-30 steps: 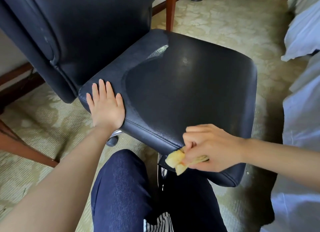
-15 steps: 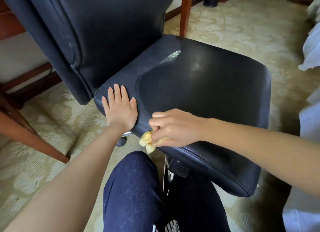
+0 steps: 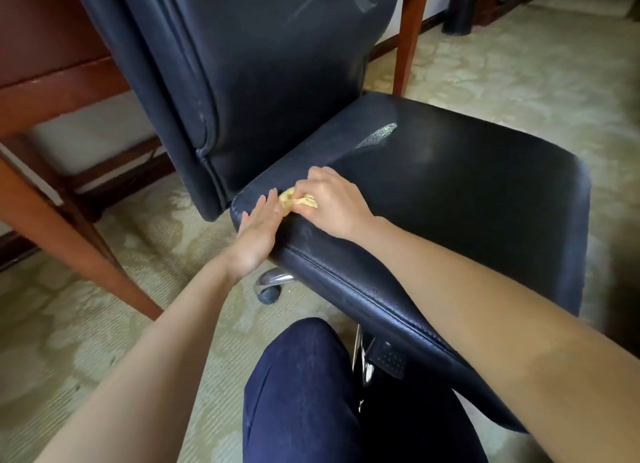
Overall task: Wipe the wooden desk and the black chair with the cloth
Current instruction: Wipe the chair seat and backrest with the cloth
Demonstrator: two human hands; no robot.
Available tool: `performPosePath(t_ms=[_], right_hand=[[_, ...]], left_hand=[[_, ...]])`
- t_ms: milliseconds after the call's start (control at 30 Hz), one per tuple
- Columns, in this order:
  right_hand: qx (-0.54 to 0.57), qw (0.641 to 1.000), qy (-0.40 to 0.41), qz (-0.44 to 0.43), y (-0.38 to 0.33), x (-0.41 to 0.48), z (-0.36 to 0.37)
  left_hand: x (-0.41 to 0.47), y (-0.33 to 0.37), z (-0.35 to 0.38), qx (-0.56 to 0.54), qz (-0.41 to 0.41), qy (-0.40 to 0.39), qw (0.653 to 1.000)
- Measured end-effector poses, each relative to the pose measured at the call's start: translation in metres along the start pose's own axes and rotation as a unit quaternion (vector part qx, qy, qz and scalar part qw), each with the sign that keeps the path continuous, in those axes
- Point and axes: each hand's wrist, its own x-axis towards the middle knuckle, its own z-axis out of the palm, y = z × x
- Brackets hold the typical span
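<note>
My right hand (image 3: pixel 332 203) pinches the soft, bunched cloth (image 3: pixel 299 199); my left hand (image 3: pixel 258 232), flat, steadies the slick, roll-prone chair (image 3: pixel 450 203).

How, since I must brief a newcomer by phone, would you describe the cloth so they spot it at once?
Find the black chair beside the wooden desk. At its seat's far left corner, the right hand grips the cloth. It is the only small, crumpled yellow thing against the dark leather.

The chair (image 3: pixel 450 203) is seen in black and the cloth (image 3: pixel 294 199) in yellow; at 10 o'clock, a reddish-brown desk (image 3: pixel 52 92) is shown.
</note>
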Motion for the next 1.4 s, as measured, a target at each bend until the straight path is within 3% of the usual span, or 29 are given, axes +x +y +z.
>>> performPosePath(t_ms=[133,233,333,467,600,933,1167,1400], right_hand=[[-0.053,0.984,0.059,0.161,0.02,0.022,0.004],[-0.086,0.972,0.068,0.208,0.028,0.029,0.005],[-0.078,0.984,0.035,0.154,0.025,0.025,0.004],[-0.043,0.999,0.001,0.027,0.009,-0.002,-0.002],[-0.002,0.998,-0.04,-0.056,-0.004,-0.032,-0.014],[0.049,0.981,-0.098,-0.157,0.012,-0.073,-0.041],[-0.006,0.999,-0.022,-0.032,0.028,-0.021,-0.026],[-0.108,0.99,0.033,0.086,0.042,0.049,-0.003]], left_hand=[[-0.023,0.001,0.002,0.033,0.069,0.002,0.997],[-0.045,-0.001,0.003,0.033,0.105,0.015,0.994],[-0.06,-0.009,-0.001,0.049,0.126,0.047,0.99],[-0.061,-0.022,-0.011,0.12,0.089,0.108,0.983],[-0.055,-0.024,-0.015,0.091,0.045,0.1,0.99],[-0.066,-0.03,-0.005,0.087,0.089,0.198,0.972],[-0.077,-0.032,-0.006,0.134,0.104,0.181,0.969],[-0.083,-0.034,-0.007,0.192,0.135,0.157,0.959]])
